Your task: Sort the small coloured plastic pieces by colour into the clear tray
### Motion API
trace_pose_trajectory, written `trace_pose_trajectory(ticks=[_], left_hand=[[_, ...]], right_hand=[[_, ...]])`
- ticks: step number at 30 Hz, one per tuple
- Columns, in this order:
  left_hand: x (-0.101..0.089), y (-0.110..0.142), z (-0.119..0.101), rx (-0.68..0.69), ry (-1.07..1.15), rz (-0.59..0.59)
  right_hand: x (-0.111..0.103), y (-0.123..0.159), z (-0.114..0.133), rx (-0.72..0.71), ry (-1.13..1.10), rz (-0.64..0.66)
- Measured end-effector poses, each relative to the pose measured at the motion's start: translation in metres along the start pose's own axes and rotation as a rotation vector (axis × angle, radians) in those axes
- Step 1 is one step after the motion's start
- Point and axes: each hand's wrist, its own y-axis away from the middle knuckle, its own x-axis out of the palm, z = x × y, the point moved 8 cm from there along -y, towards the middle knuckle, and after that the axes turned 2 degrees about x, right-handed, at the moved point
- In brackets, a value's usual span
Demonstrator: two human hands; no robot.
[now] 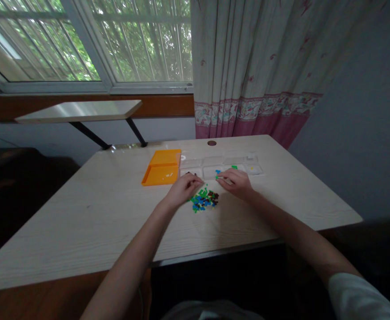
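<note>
Small plastic pieces appear to be in mid-sorting by colour: the right hand point(236, 181) has a green piece point(216, 177) at its narrowed fingertips, by the clear compartment tray point(260, 170). The left hand point(183, 189) hovers beside the mixed pile point(204, 201), fingers close together (whether they pinch anything, I cannot tell). Blue, green and yellow bits lie in separate compartments; an orange case point(154, 176) with white pieces point(170, 174) sits left of the tray. Setting down so tiny a piece likely calls for a light, precise release. No brand, label or writing is legible.
</note>
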Motion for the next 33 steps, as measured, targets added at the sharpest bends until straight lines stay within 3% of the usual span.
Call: trace_pose_trajectory(ticks=[4, 7, 20, 33], left_hand=[[0.01, 0.005, -0.004, 0.089, -0.217, 0.197], [0.016, 0.009, -0.001, 0.08, -0.325, 0.273], [0.019, 0.008, 0.003, 0.044, -0.518, 0.272], [0.018, 0.009, 0.004, 0.049, -0.497, 0.249]], right_hand=[[-0.013, -0.004, -0.017, 0.064, -0.014, -0.055], [-0.02, -0.005, -0.023, 0.088, -0.02, -0.089], [-0.021, -0.005, -0.021, 0.063, -0.05, -0.116], [-0.02, -0.002, -0.028, 0.113, -0.054, -0.11]])
